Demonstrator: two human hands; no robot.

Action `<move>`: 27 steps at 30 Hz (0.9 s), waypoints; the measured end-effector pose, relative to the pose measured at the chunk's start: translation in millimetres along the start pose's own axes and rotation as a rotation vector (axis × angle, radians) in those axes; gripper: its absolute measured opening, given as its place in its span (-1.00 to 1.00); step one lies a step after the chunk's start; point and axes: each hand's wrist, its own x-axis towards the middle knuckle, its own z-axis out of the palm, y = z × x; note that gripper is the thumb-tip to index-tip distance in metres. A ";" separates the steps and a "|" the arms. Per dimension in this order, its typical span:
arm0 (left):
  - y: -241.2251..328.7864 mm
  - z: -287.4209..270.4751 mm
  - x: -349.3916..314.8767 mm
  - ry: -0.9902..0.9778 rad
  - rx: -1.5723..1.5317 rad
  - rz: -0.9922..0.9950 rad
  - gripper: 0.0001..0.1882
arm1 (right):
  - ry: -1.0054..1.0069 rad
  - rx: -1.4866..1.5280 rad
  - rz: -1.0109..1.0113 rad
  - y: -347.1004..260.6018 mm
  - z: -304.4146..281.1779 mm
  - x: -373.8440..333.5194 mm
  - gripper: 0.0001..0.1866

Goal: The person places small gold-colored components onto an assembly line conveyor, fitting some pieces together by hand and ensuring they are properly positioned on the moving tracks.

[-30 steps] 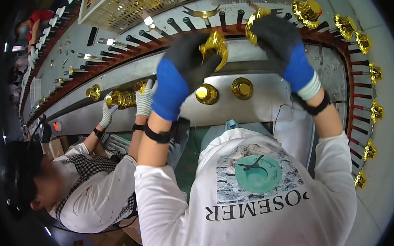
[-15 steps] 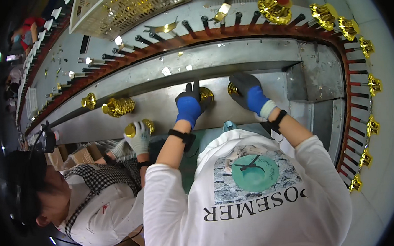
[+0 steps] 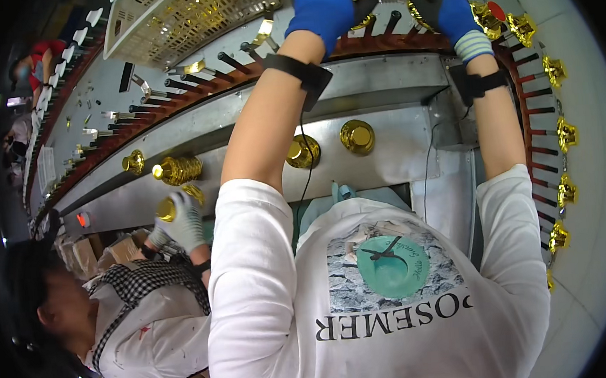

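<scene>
Both my hands wear blue gloves with black fingers and reach to the rack of black pegs at the far side. My left hand (image 3: 336, 4) has its thumb stretched to the right. Just below that thumb shows a gold metallic piece (image 3: 364, 23), mostly covered. My right hand (image 3: 441, 4) has thumb and finger spread apart, close against another gold piece (image 3: 417, 16); whether it touches is unclear. Two gold cup-shaped pieces stand on the metal bench: one (image 3: 302, 151) beside my left forearm, the other (image 3: 357, 137) to its right.
A curved red-brown rail (image 3: 239, 77) with black pegs bends down the right side, carrying gold pieces (image 3: 566, 133). White baskets (image 3: 193, 28) sit behind it. At left, a co-worker's gloved hand (image 3: 182, 222) holds a gold piece near a gold stack (image 3: 177, 170).
My hands left the two gold pieces on the bench and moved up to the peg rail. The red-topped gold piece appears farther right. The co-worker's piece moved left.
</scene>
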 end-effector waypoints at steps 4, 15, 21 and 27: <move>17.5 -49.3 -39.0 -0.168 -0.010 -0.019 -0.54 | 0.037 0.060 -0.125 -6.9 -4.3 -34.8 -0.54; -5.8 -12.1 -317.4 -0.314 -0.156 -0.455 -0.45 | -0.449 0.456 -0.156 -63.4 87.3 -239.6 -0.53; -13.2 19.0 -337.2 -0.671 0.162 -0.541 -0.27 | -0.757 0.231 -0.081 -70.4 133.0 -254.2 -0.50; 16.7 -41.9 -240.9 -0.358 -0.025 -0.209 -0.28 | -0.135 0.200 -0.238 -43.7 17.7 -173.5 -0.41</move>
